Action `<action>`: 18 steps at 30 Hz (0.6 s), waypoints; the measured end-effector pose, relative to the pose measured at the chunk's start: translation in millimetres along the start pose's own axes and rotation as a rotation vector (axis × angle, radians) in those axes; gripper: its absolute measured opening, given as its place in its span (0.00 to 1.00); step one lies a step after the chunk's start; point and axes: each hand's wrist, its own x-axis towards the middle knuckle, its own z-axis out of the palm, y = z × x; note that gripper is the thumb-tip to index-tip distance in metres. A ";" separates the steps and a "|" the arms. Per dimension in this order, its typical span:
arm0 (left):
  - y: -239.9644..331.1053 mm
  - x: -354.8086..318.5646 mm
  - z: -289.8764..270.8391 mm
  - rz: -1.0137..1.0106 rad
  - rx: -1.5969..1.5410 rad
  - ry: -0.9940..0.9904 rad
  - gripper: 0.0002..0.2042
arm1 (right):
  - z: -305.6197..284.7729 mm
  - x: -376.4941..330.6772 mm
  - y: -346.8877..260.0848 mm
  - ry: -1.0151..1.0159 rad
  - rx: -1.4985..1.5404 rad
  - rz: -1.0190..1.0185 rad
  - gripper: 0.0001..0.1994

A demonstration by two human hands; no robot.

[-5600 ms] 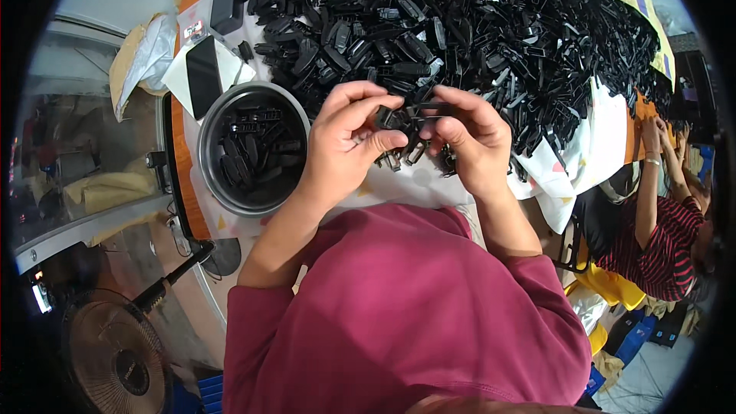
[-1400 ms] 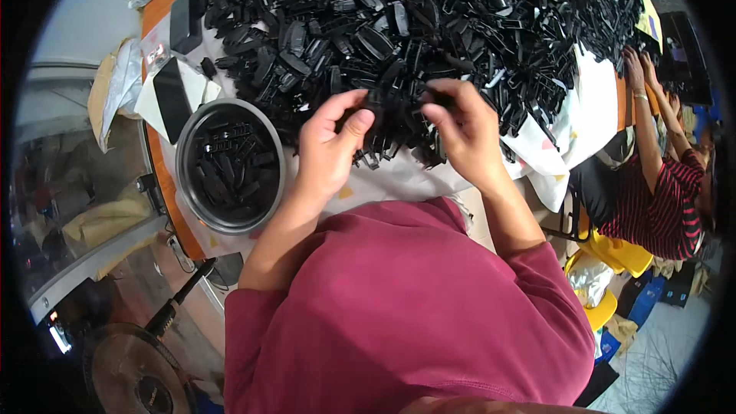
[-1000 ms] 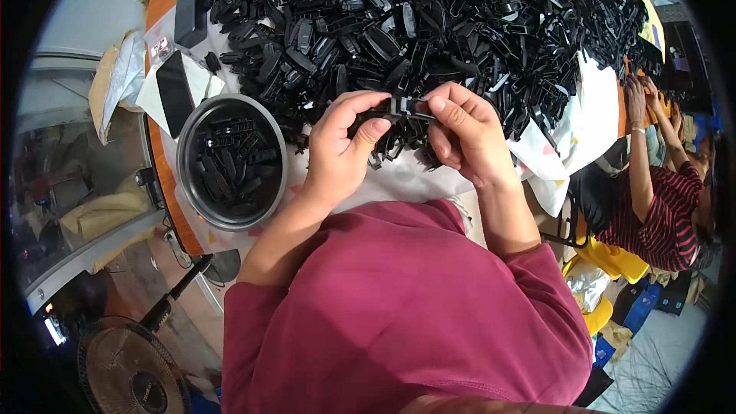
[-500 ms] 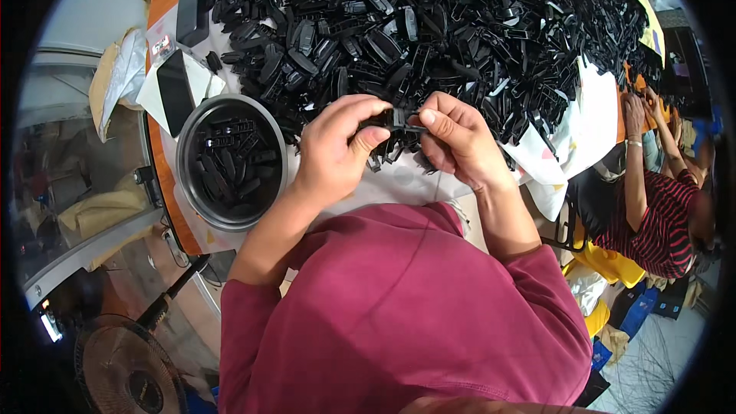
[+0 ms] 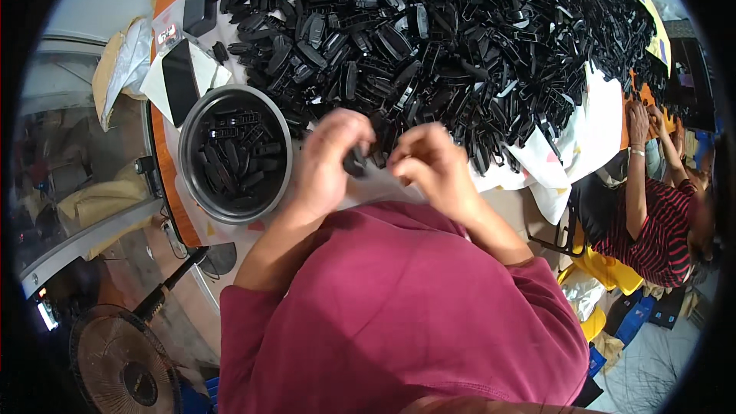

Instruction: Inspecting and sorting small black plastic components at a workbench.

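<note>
From my feed, the left hand [image 5: 326, 161] and right hand [image 5: 431, 165] sit close together at the near edge of the tabletop [image 5: 162, 153], both smeared by motion. Between them I can see a small black plastic part [image 5: 356, 162]; the left grip is curled around it, thumb and fingers pinching its side. The right grip is bunched tight at the fingertips, just beside that part, but blur hides whether it actually holds anything — I cannot tell. The part's shape is mostly covered by the left fingers.

Behind the hands a big heap of black plastic clips [image 5: 452, 38] fills most of the tabletop and runs out of view at the top rim. Its nearest pieces almost touch the knuckles, so there is hardly any open surface in front of the hands. To the left, a round metal bowl [image 5: 192, 146] holding more black pieces stands right at the tabletop's left edge, near the left wrist. A dark flat phone [image 5: 179, 80] lies on white paper beyond the bowl.

White sheets [image 5: 594, 126] hang over the right edge. There another person's arm [image 5: 635, 176] reaches up to the tabletop — its hand partly lost among the clips. A fan [image 5: 123, 368] shows low on the left, cut by the dark rim.
</note>
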 end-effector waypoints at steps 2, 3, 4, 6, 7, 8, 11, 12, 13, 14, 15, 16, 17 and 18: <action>0.2 14.7 -16.6 0.119 0.342 0.229 0.05 | -19.4 -3.5 1.3 0.142 0.106 0.037 0.17; -0.1 25.4 -24.1 0.185 0.645 0.334 0.04 | -30.7 -5.1 1.9 0.253 0.087 0.032 0.15; 6.1 32.5 -13.4 0.256 0.973 0.379 0.06 | -42.5 -6.1 5.4 0.370 0.056 0.042 0.13; 7.4 40.9 -4.1 0.385 1.431 0.322 0.06 | -55.8 -4.2 4.9 0.487 0.080 0.033 0.10; 7.6 42.0 -0.5 0.289 1.673 0.276 0.07 | -60.3 -5.4 2.8 0.526 0.069 0.032 0.09; 7.4 42.6 -0.9 0.307 1.654 0.255 0.08 | -62.1 -9.3 4.3 0.536 0.066 0.039 0.09; 15.6 42.0 -3.1 0.211 1.375 0.256 0.09 | -57.9 -18.3 1.7 0.398 -0.508 0.002 0.08; 17.7 41.5 -4.9 0.238 1.279 0.263 0.09 | -53.7 -19.9 6.4 0.334 -0.655 -0.042 0.08; 20.8 38.7 -5.9 0.262 1.185 0.276 0.10 | -47.5 -21.3 11.9 0.261 -0.799 -0.089 0.09; 27.3 35.1 -1.9 0.191 1.060 0.259 0.12 | -39.8 -22.3 13.9 0.273 -0.884 -0.075 0.10; 27.0 33.9 -4.6 0.192 1.064 0.256 0.12 | -33.8 -23.2 15.3 0.284 -0.969 -0.062 0.11; 25.9 33.0 -10.3 0.202 0.951 0.202 0.12 | -31.3 -22.3 17.4 0.283 -1.093 -0.001 0.12; 27.2 32.3 -12.4 0.212 0.838 0.147 0.13 | -30.2 -20.7 20.7 0.284 -1.090 -0.006 0.12; 29.9 28.7 -10.1 0.205 0.754 0.106 0.13 | -29.5 -18.5 24.3 0.276 -1.094 0.025 0.12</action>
